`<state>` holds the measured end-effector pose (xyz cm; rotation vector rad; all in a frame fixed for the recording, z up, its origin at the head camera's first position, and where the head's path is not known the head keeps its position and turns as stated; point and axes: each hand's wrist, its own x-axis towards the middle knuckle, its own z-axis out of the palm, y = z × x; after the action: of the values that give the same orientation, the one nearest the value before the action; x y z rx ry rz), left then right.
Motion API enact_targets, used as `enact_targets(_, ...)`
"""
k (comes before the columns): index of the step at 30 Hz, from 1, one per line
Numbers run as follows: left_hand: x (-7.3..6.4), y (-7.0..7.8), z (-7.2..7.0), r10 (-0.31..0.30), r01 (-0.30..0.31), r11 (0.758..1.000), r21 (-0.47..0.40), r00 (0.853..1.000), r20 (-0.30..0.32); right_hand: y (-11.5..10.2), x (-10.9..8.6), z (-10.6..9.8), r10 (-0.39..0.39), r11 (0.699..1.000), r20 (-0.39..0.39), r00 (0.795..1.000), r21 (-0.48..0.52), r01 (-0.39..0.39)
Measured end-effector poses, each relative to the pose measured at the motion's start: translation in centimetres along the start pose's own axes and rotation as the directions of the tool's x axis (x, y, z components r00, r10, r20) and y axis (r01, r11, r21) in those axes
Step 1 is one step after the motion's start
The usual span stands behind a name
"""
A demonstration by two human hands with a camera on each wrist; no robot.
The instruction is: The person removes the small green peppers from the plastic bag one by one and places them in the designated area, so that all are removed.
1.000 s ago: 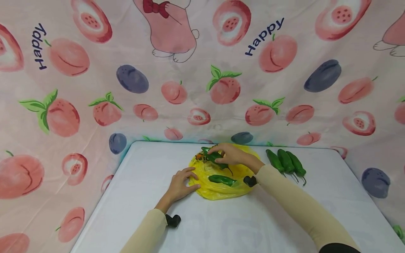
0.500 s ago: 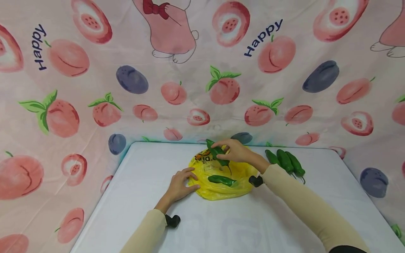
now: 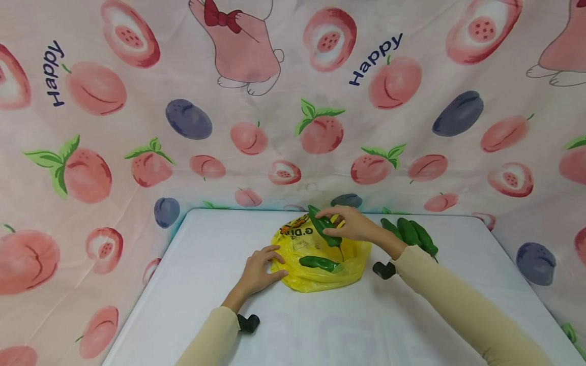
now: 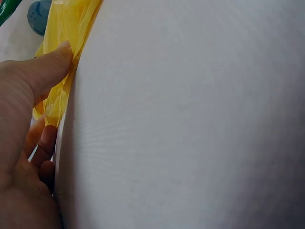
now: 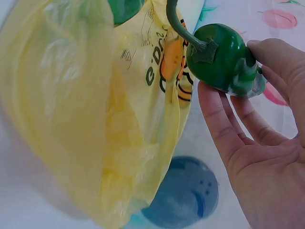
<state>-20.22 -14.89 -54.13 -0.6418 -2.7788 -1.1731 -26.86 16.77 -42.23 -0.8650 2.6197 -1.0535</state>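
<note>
Head view: white table [image 3: 201, 269], then yellow bag [image 3: 316, 249], its 9 o'clock edge held by the left hand [image 3: 256, 269]; right hand [image 3: 350, 222] keeps its grip around a green pepper [image 3: 321, 222] toward 12 o'clock, apparently mid-move, next calling for steady carrying

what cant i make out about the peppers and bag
Head view: stems of three glossy green peppers, mostly hidden by the cream right sleeve
Head view: fine markings on the yellow plastic bag, too small
Right wrist view: unheld green pepper, cut off by top edge
</note>
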Motion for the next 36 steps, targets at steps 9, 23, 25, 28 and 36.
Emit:
enact_targets(9,-0.1,0.1,0.0,-0.034,0.034,0.999,-0.024,0.999,0.012,1.1,-3.2,-0.8,0.009,1.000,-0.045,0.999,0.013,-0.009)
enact_targets(23,0.0,-0.1,0.4,-0.026,0.026,1.000,-0.003,1.000,0.009,2.9,-9.0,-1.5,0.010,1.000,-0.110,0.994,0.029,-0.007)
enact_targets(25,0.0,-0.1,0.3,-0.022,0.022,1.000,-0.010,1.000,0.006,3.1,-9.6,-1.6,0.020,1.000,-0.119,0.993,0.026,-0.017)
enact_targets(28,0.0,0.0,0.2,-0.017,0.017,1.000,-0.016,1.000,-0.003,3.4,-10.5,-1.8,0.028,1.000,-0.136,0.990,0.018,-0.025)
enact_targets(36,0.2,-0.1,0.2,-0.019,0.019,1.000,-0.014,1.000,-0.011,4.1,-13.0,-1.5,0.061,0.998,-0.168,0.984,0.044,-0.054)
